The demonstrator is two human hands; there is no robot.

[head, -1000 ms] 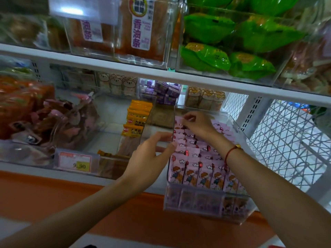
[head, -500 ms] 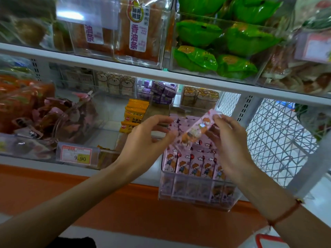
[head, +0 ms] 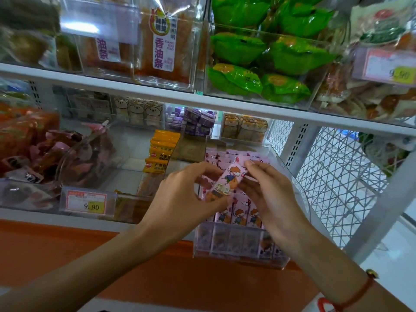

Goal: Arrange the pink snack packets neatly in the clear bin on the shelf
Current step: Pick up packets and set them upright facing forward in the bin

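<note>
Packet [head: 227,181]: pink, tilted, pinched at both ends by left hand [head: 180,199] and right hand [head: 270,194], fingers curled round it, above bin [head: 238,246] of upright packets.

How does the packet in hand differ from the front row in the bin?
The held packet is tilted and lifted above the clear bin, pinched by the left hand and right hand. The front-row packets stand upright, side by side, inside it. All share the pink cartoon wrapper.
</note>
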